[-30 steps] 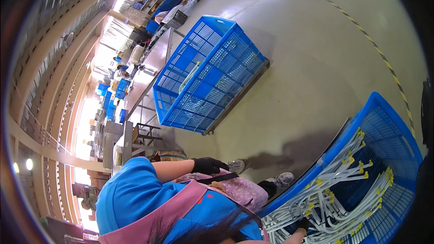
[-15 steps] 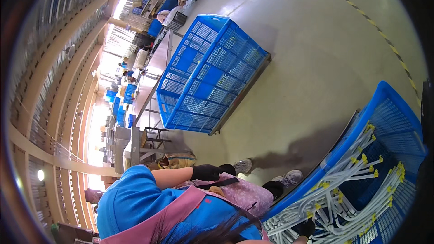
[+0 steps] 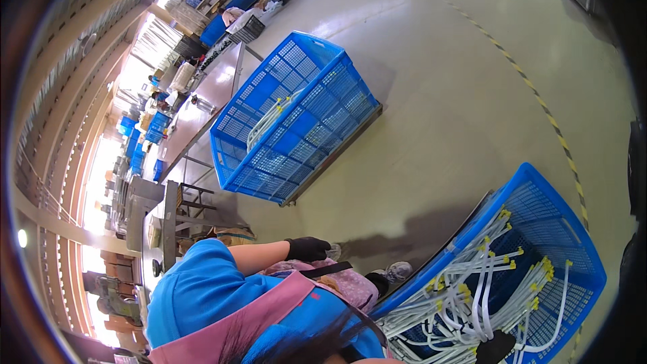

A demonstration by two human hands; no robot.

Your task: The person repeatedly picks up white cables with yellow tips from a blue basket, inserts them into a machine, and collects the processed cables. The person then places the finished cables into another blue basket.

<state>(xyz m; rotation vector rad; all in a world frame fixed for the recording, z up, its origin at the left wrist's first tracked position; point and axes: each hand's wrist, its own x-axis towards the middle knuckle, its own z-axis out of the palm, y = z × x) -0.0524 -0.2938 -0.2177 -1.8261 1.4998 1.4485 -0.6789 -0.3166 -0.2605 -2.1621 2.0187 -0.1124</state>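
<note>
My left hand (image 3: 308, 249), in a black glove, is held in front of my pink patterned apron (image 3: 355, 284) with its fingers curled and nothing visible in them. At the lower right, my black-gloved right hand (image 3: 495, 348) reaches into a large blue plastic basket (image 3: 536, 192). It is closed around several thin white tubes (image 3: 483, 296) with yellow ends, which bend upward from it. My fingers there are partly hidden. More of these tubes (image 3: 536, 282) lie in bundles in the same basket, and one long tube curves along its right side.
A second blue basket (image 3: 306, 145) stands ahead on a low frame, with a few white tubes (image 3: 269, 121) inside. Left of it runs a long metal table (image 3: 192, 118), with a stool (image 3: 195, 197) nearer me. Yellow-black tape (image 3: 539, 98) marks the floor. Other people work far off.
My view has shifted, so both baskets sit further left. White tubes now show inside the far basket. My right hand is further into the near basket, and tubes there are lifted and bent.
</note>
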